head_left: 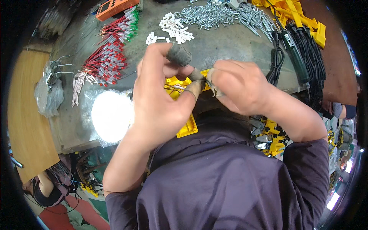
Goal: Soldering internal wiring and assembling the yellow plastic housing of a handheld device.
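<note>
A yellow plastic housing (186,129) sits at the near table edge, right in front of my body, with thin wires inside it. My left hand (159,97) is over it, its wrapped thumb and a wrapped finger pressed together at the housing's upper part; the grey-wrapped index finger is raised. My right hand (241,86) is closed, its wrapped fingertips meeting the left ones at the housing's upper right end. What lies between the fingertips is too small and covered to make out. Both hands hide much of the housing.
Red-wired LEDs (109,61) lie left, white sleeves (176,28) and metal screws (207,15) at the back. Black cords (312,57) and a dark green handled tool (295,57) lie right. A bright round lamp (111,115) glows left of my hand. Yellow parts (274,136) sit lower right.
</note>
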Motion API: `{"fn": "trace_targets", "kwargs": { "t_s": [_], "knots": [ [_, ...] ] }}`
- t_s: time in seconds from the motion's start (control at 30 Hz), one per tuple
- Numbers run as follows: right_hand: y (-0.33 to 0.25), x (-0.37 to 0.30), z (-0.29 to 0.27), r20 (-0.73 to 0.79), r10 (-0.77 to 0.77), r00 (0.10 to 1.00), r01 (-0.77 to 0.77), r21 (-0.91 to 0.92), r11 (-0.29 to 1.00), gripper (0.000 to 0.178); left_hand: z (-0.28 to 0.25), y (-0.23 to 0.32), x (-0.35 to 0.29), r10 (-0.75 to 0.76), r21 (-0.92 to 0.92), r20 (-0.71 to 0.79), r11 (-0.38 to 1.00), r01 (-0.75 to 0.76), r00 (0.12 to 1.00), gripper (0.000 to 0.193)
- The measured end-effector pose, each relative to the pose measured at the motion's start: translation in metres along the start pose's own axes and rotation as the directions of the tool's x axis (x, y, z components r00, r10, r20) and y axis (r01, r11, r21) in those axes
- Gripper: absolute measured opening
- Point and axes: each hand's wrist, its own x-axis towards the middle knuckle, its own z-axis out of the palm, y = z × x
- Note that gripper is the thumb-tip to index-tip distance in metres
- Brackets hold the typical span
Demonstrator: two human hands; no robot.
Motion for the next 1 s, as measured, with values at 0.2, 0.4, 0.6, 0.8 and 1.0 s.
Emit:
{"fn": "trace_targets", "kwargs": {
  "t_s": [0.2, 0.4, 0.6, 0.8, 1.0],
  "knots": [
    [-0.014, 0.024, -0.023, 0.673, 0.578, 0.461, -0.852, 0.518, 0.076, 0.024, -0.005, -0.013, -0.001, 0.341, 0.233, -0.045, 0.918, -0.322, 0.939, 0.048],
    [-0.008, -0.002, -0.001, -0.038, 0.171, 0.984, -0.171, 0.0, 0.985, 0.024, -0.002, -0.001, -0.002, 0.019, -0.202, 0.015, 0.979, -0.016, 1.0, 0.046],
    [-0.02, 0.006, -0.011, 0.663, 0.525, 0.533, -0.721, 0.681, -0.127, 0.019, -0.004, -0.016, -0.006, 0.406, 0.209, -0.008, 0.894, -0.396, 0.914, 0.049],
    [-0.004, -0.01, -0.007, 0.009, 0.111, 0.994, -0.11, -0.092, 0.99, 0.032, -0.001, -0.002, -0.002, -0.01, -0.199, 0.061, 0.98, 0.023, 0.998, 0.048],
    [-0.019, 0.01, -0.016, 0.572, 0.54, 0.618, -0.77, 0.581, 0.265, 0.024, -0.009, -0.006, -0.001, 0.496, 0.365, 0.099, 0.789, -0.495, 0.863, 0.05]
  ]
}}
